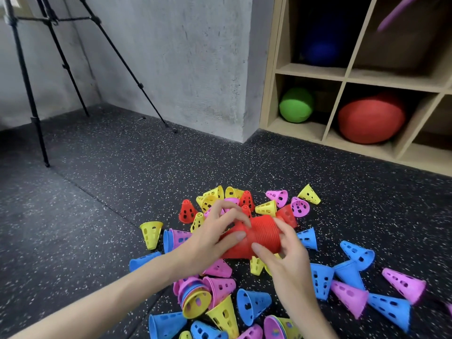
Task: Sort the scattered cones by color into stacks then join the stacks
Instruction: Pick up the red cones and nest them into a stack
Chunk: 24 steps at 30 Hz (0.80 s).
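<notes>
— What have the hands got?
— Both hold the red stack (256, 238), lying sideways above the pile. The left hand (215, 236) curls over its left end, thumb along the front. The right hand (286, 250) wraps the ribbed right end, thumb across the rims.
— And the stack itself?
— Many red cones nested tight, their rims forming close ridges.
— Around it?
— Loose cones on the speckled floor (97, 192): a single red cone (187, 211) behind the left hand, yellow, pink and blue ones scattered near. Farther off, a wooden shelf (342, 77) holding balls.

Gym storeroom, rubber floor (102, 182), ball cubbies (342, 77)
</notes>
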### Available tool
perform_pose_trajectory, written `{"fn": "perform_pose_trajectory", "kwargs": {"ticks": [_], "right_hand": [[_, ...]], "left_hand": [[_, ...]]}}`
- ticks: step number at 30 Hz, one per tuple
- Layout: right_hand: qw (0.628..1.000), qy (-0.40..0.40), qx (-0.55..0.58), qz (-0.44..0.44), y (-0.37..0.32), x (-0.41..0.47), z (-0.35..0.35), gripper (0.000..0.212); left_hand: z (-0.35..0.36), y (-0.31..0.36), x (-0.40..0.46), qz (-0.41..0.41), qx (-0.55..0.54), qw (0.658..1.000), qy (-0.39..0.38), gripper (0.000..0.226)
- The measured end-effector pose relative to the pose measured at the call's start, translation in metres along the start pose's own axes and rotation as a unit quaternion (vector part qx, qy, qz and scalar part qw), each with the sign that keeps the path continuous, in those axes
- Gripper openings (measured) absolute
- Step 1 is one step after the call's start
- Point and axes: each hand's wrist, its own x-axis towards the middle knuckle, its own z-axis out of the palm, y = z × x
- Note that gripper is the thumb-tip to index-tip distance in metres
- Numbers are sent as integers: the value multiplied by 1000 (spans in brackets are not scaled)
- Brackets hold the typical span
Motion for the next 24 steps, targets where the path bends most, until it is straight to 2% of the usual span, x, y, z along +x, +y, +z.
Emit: {"fn": "perform_pose_trajectory", "kwargs": {"ticks": [4,8,12,16,20,24], "right_hand": [[1000,-7,24,13,3,-1,6,61],[1000,-12,4,15,1,-1,7,60],[999,-26,-25,30,-2,0,10,65],[998,-6,-61,34,4,3,13,65],[996,19,-71,54,6,9,18,62],[992,12,-93,78,13,11,17,65]], "left_hand": [[6,-3,-3,-21,-70,995,67,28],[10,-6,-2,-13,-84,989,119,29],[14,-15,2,-7,-100,986,137,34],[16,-32,5,-45,-132,984,114,31],[9,-90,22,-122,-40,982,136,17],[-6,-166,45,-207,101,964,136,26]]}}
